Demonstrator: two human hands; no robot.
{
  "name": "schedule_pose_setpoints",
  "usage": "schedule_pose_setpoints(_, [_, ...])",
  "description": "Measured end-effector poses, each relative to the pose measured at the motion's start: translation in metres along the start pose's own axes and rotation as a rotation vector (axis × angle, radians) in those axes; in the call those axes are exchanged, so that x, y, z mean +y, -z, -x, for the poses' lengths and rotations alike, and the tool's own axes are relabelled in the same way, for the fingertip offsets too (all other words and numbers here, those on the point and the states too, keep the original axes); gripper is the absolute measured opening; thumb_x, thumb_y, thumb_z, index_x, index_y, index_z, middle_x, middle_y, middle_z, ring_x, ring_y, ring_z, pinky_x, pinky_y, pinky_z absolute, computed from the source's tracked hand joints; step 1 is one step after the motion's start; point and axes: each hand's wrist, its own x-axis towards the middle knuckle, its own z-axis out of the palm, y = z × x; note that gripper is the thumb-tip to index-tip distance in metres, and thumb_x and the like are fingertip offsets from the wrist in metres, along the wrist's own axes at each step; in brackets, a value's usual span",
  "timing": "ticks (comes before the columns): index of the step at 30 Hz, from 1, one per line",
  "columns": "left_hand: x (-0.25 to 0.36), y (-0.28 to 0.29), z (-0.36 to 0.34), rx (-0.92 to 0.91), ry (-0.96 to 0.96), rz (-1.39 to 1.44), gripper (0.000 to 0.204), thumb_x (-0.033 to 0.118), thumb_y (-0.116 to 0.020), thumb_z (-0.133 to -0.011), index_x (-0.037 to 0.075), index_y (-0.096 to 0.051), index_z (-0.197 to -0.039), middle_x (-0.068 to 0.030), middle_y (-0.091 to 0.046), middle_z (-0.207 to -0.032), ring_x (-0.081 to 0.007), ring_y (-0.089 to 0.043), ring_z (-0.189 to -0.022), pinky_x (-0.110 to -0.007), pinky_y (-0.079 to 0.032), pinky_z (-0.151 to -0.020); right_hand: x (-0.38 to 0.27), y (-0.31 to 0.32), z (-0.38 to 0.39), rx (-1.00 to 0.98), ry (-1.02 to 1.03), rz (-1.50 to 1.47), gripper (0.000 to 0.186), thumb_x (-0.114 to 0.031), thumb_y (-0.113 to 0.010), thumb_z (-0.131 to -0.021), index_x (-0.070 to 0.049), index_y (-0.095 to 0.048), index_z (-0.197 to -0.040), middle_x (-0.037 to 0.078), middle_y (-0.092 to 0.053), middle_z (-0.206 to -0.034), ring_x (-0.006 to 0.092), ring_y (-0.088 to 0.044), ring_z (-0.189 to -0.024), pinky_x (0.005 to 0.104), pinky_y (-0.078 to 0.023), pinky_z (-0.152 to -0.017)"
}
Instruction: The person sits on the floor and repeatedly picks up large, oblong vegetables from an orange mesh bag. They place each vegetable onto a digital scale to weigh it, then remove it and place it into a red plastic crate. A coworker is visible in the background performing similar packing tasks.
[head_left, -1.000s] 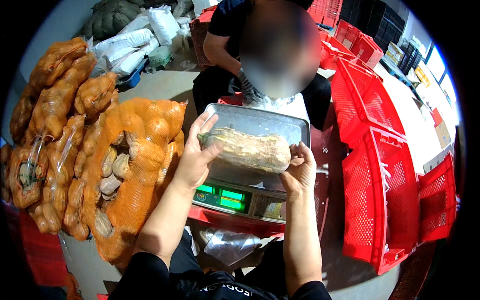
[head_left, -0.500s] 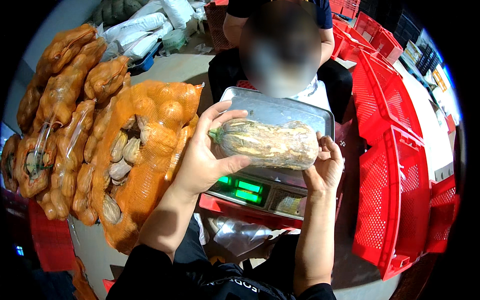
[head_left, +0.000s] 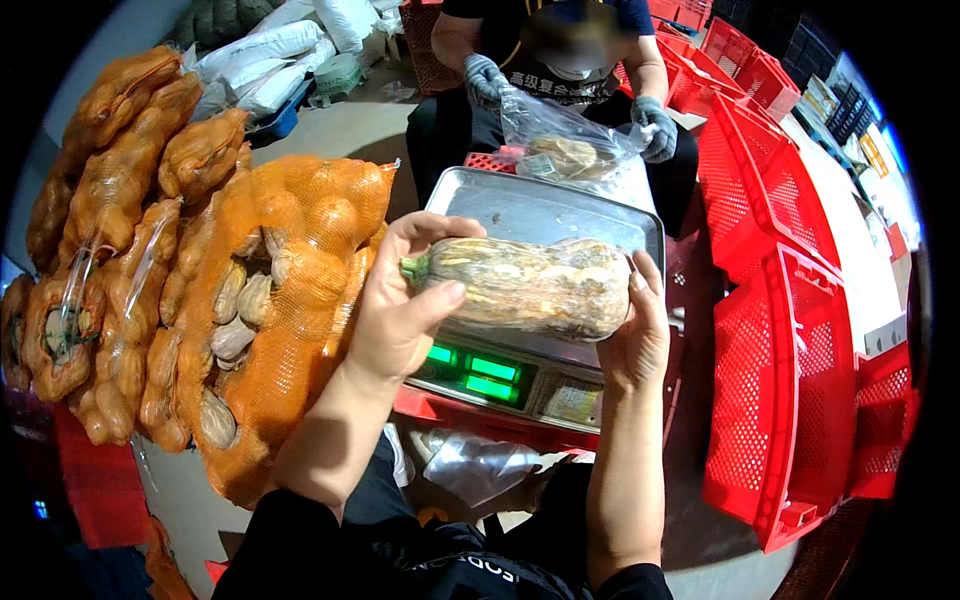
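Note:
A long mottled green-and-tan pumpkin (head_left: pixel 530 285) lies level between my hands, its green stem pointing left. My left hand (head_left: pixel 405 300) grips the stem end, thumb in front and fingers behind. At the blunt end, my right hand (head_left: pixel 640 325) cups the right side from below. Beneath it is a digital scale with a metal pan (head_left: pixel 560 208) and a lit green display (head_left: pixel 492 378); the pumpkin hides part of the pan. Whether the pumpkin touches the pan, I cannot tell.
Orange mesh sacks of pumpkins (head_left: pixel 320 260) are piled at left, the nearest torn open. Red plastic crates (head_left: pixel 780 400) line the right. Across the scale, a co-worker in grey gloves (head_left: pixel 655 130) holds a clear plastic bag (head_left: pixel 570 125) around another pumpkin. White sacks (head_left: pixel 265 60) lie behind.
The pumpkin and my hands have shifted slightly left. The co-worker's head has lifted back, bringing the gloved hands and bagged pumpkin into sight.

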Motion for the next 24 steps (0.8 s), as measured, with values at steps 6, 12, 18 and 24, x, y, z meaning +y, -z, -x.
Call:
schedule_pose_setpoints(6, [-0.043,0.054,-0.026,0.202,-0.070,-0.310,0.044,0.001,-0.058,-0.080,0.007,-0.044,-0.122,-0.0067,-0.049,-0.114,-0.0170,-0.049,-0.108,-0.034,-0.040,-0.096,-0.001,-0.023,-0.003,-0.155,0.140,1.016,0.086,-0.022,-0.087,-0.055,0.000,-0.047,-0.128,0.012,-0.056,-0.115,0.0202,-0.056,-0.101,0.0316,-0.045,-0.089])
schedule_pose_setpoints(12, [-0.060,0.028,-0.036,0.317,0.180,-0.667,0.059,0.012,-0.064,-0.079,-0.001,-0.039,-0.130,-0.0234,-0.050,-0.125,-0.0304,-0.048,-0.118,-0.036,-0.037,-0.101,0.012,0.011,-0.032,-0.088,0.322,1.089,0.068,0.001,-0.075,-0.070,-0.001,-0.045,-0.130,0.011,-0.050,-0.124,0.0214,-0.052,-0.107,0.0329,-0.043,-0.094])
schedule_pose_setpoints(18, [0.060,0.076,0.057,0.184,-0.102,-0.573,0.015,0.002,-0.056,-0.082,-0.002,-0.061,-0.096,-0.0119,-0.066,-0.090,-0.0178,-0.064,-0.083,-0.031,-0.051,-0.073,0.009,0.002,-0.030,-0.317,0.154,1.236,0.068,-0.001,-0.067,-0.078,-0.001,-0.035,-0.138,0.014,-0.039,-0.139,0.0254,-0.037,-0.126,0.0374,-0.029,-0.106])
schedule_pose_setpoints(24, [0.094,0.266,0.247,0.966,0.265,-1.170,0.014,-0.001,-0.053,-0.084,0.003,-0.060,-0.095,-0.0065,-0.065,-0.092,-0.0174,-0.062,-0.083,-0.031,-0.051,-0.075,-0.002,0.017,-0.042,-0.262,0.252,1.447,0.054,-0.010,-0.064,-0.085,0.000,-0.042,-0.133,0.017,-0.043,-0.137,0.0261,-0.040,-0.126,0.0364,-0.030,-0.106])
